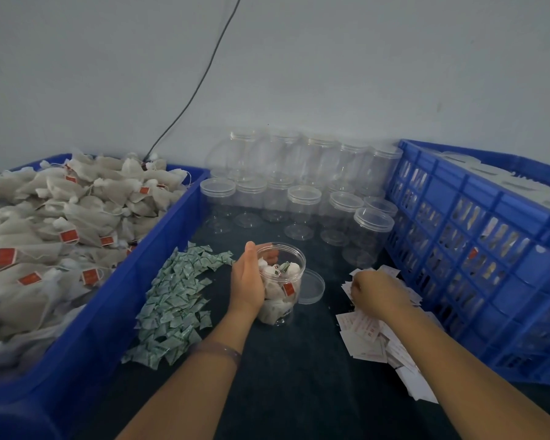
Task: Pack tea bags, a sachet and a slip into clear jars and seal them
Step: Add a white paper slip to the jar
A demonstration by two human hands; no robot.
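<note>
A dark table cover (299, 392) lies across the middle of the scene, and everything else sits around it. Along its left edge stands a solid-walled blue tub (124, 296), its long side running from the near left to the far middle. Along the cover's right edge stands a blue crate (442, 192) with slotted, latticed sides; what lies inside it is too blurred to name. Behind the cover rises a plain pale wall (362, 58). A thin black cable (200, 84) slants down that wall and disappears behind the tub, beyond the cover's far left corner.
</note>
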